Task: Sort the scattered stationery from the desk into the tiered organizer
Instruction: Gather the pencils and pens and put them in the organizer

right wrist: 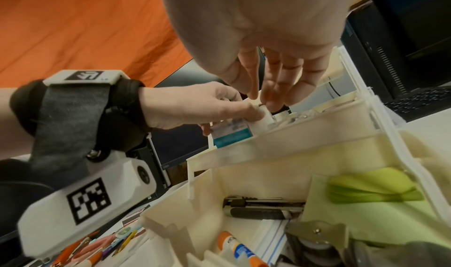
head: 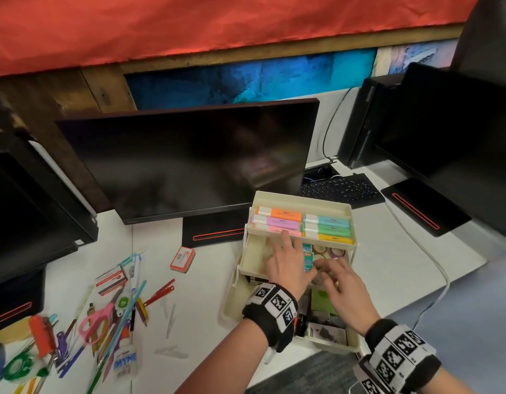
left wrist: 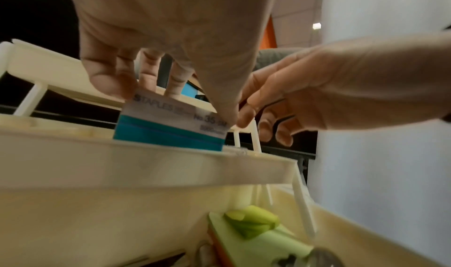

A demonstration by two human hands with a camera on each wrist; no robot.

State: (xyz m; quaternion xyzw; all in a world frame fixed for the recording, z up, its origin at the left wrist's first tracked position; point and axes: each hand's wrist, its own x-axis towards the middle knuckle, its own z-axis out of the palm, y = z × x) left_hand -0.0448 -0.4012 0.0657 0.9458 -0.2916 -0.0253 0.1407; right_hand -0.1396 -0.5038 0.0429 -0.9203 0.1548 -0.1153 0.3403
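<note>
Cream plastic organizer (head: 300, 199): top tier full of highlighters (head: 279, 214) | my left hand (head: 288, 265) pinches a staples box (left wrist: 171, 124) into the middle tier | right hand (head: 341, 282) beside it, grip unclear | bench (head: 212, 294): pens, scissors (head: 97, 322) unsorted.

Head overhead; wrists close, sharing organizer (head: 300, 200)

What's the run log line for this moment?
left hand: pinches staples box | place: organizer middle tier | right hand: fingers beside box, hold unclear
</note>
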